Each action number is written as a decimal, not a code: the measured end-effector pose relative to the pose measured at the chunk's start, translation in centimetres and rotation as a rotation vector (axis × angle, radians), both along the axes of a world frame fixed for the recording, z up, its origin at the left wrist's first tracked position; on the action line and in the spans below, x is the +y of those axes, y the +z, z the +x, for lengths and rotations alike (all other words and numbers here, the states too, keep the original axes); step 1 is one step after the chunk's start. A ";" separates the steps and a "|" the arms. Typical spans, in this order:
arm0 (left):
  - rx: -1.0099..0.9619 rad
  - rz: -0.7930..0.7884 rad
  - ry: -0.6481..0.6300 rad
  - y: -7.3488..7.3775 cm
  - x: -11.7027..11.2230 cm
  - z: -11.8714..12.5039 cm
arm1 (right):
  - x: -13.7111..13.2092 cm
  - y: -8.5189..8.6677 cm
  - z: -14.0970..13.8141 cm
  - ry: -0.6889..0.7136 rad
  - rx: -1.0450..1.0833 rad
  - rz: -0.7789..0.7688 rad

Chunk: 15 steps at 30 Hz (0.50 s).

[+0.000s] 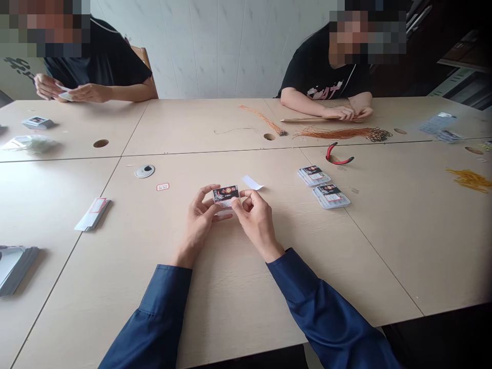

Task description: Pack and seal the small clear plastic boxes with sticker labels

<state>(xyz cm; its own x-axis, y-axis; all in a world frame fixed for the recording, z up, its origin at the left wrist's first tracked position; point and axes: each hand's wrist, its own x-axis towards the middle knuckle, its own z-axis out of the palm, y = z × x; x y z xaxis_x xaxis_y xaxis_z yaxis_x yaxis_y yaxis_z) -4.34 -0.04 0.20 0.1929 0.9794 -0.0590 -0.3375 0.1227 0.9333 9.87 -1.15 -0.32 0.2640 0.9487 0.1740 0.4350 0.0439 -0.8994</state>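
Printed card (225, 196) — held between left hand (200, 220), right hand (257, 220)

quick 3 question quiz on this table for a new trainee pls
1. True or false: the left hand and the right hand both hold the small packet with a black and red label.
2. Which lies nearer that packet: A) the red-handled pliers or B) the white paper slip?
3. Fill in the blank: the co-worker on the far right sits behind a loose bundle of ___ wires.

Key: 1 true; 2 B; 3 orange
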 end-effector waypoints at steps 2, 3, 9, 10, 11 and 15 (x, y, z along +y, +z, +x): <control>-0.002 0.003 -0.001 0.0 0.0 0.0 | 0.0 0.0 0.0 -0.001 -0.003 0.002; -0.007 0.002 -0.001 -0.1 0.0 0.0 | 0.0 0.0 0.0 -0.003 -0.003 0.002; -0.026 -0.009 0.011 -0.5 0.1 -0.1 | 0.0 0.0 0.0 -0.003 0.002 0.002; -0.024 -0.005 0.010 -0.5 0.1 -0.1 | 0.0 0.0 0.0 -0.004 0.003 0.003; -0.024 -0.003 0.008 -0.5 0.1 -0.1 | 0.0 0.0 0.0 -0.004 0.003 0.002; -0.033 -0.007 0.006 -0.3 0.1 -0.1 | -0.1 0.1 0.0 -0.003 0.005 -0.003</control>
